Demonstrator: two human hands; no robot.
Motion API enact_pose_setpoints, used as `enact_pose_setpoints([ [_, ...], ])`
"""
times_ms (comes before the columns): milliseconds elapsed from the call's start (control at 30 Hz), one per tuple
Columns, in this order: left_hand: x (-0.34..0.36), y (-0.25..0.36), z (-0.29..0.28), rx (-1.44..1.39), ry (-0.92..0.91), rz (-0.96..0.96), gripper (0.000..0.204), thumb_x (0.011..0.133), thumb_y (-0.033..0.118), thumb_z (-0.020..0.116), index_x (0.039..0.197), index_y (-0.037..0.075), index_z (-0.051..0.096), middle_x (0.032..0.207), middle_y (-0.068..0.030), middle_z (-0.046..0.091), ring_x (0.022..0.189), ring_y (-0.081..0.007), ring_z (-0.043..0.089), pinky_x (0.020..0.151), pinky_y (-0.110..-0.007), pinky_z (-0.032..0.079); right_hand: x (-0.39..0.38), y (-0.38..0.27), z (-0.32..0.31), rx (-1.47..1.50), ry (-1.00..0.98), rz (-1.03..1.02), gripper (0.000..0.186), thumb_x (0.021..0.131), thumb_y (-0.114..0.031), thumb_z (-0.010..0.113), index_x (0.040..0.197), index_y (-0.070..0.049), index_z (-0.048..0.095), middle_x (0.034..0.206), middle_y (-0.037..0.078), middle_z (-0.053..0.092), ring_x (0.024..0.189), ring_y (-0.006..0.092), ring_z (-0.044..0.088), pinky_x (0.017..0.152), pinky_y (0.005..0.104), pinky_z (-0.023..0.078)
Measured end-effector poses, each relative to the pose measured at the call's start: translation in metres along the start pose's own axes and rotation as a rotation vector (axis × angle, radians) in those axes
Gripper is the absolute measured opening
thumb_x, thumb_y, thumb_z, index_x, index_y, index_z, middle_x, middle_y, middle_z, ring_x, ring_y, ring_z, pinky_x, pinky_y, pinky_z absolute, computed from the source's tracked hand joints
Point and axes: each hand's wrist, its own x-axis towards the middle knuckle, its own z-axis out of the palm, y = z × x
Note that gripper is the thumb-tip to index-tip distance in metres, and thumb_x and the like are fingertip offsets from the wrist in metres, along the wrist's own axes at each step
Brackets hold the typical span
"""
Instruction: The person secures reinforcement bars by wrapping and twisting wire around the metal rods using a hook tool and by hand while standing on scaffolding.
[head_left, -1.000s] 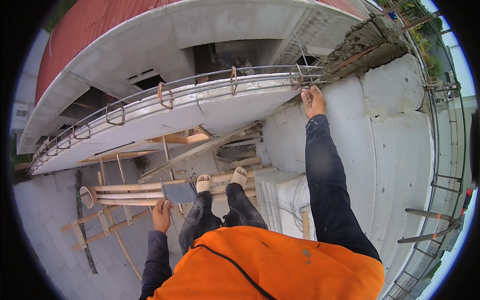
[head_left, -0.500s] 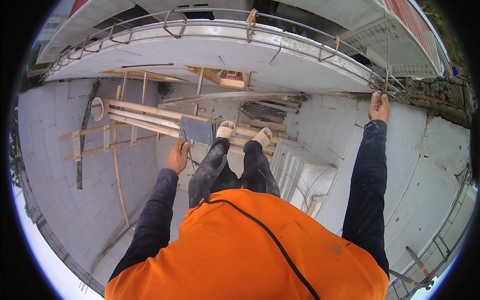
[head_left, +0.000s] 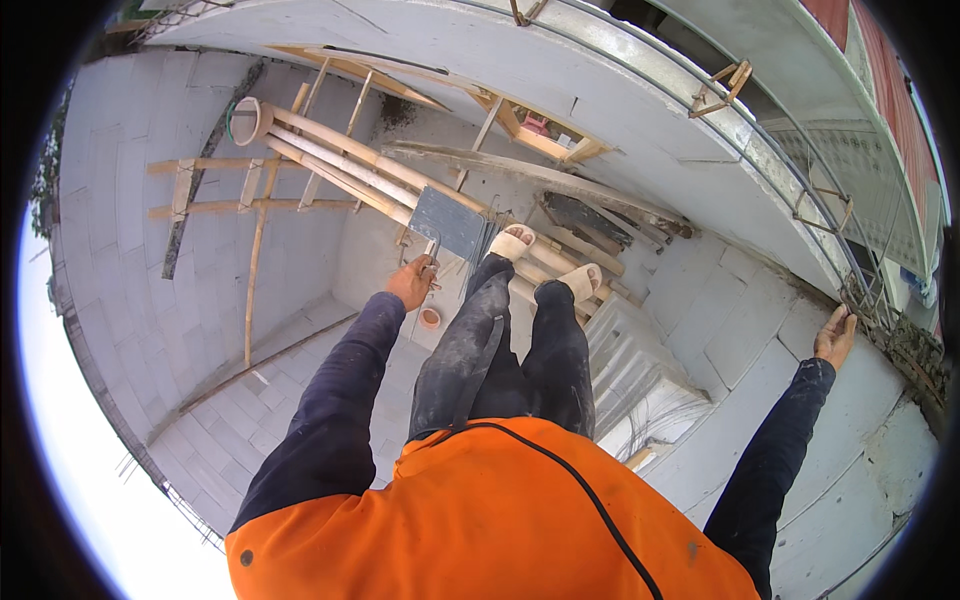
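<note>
My left hand is closed, its fingers pinched near a thin pale piece too small to name. Just past it lies a grey rectangular plate, close to my feet. My right hand reaches out to the right, its fingers curled together beside the steel reinforcing bars at the top corner of the wall. Whatever sits between those fingertips is hidden. Under my pale sandals run long wooden poles high above the floor.
A round bucket stands at the poles' left end. Wooden battens lean by the left block wall. Below are a small orange pot and stacked white panels. A concrete beam with rebar crosses ahead.
My view has turned, so the beam and rebar now slant down to the right. My right hand appears lower and farther right, still by the bars. My left hand stays near the grey plate.
</note>
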Motion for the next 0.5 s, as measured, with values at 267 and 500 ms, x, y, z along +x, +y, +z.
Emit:
enact_pose_setpoints([
  [267, 0.166, -0.115, 0.068, 0.140, -0.142, -0.010, 0.036, 0.104, 0.019, 0.050, 0.130, 0.000, 0.065, 0.138, -0.0230, 0.060, 0.114, -0.0438, 0.067, 0.102, -0.045, 0.053, -0.007, -0.031, -0.002, -0.196, 0.027, -0.048, 0.037, 0.105, -0.007, 0.062, 0.130, 0.019, 0.051, 0.130, 0.021, 0.062, 0.116, 0.0251, 0.064, 0.102, 0.0290, 0.060],
  [500, 0.360, -0.254, 0.197, 0.097, -0.078, -0.024, 0.038, 0.105, 0.029, 0.049, 0.132, 0.006, 0.062, 0.122, -0.0255, 0.070, 0.116, -0.0458, 0.066, 0.100, -0.049, 0.052, -0.023, -0.076, 0.019, -0.301, 0.173, -0.278, 0.034, 0.104, -0.007, 0.060, 0.130, 0.014, 0.055, 0.128, 0.018, 0.064, 0.115, 0.0227, 0.064, 0.101, 0.0312, 0.059],
])
